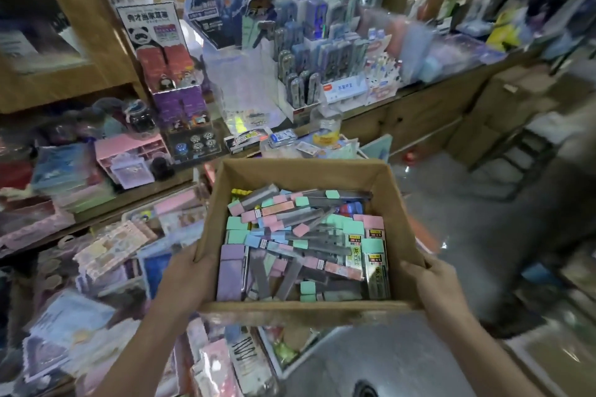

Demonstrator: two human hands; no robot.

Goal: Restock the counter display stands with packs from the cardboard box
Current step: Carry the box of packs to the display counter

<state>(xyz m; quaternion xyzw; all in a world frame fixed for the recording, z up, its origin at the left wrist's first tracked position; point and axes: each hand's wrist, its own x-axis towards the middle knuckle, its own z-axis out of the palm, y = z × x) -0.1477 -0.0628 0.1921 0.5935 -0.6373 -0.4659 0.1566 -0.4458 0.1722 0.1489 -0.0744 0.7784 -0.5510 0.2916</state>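
Near: left hand (190, 277) and right hand (432, 284) each grip a near corner of the cardboard box (303, 171) | inside: jumbled pastel packs (300, 235) | ahead: pink organiser (129, 151) and jar (327, 129) crowd the counter edge | beyond: display stands (309, 74), well stocked.

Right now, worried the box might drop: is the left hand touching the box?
Touching. The head view shows the left hand pressed against the left wall of the box, holding it up.
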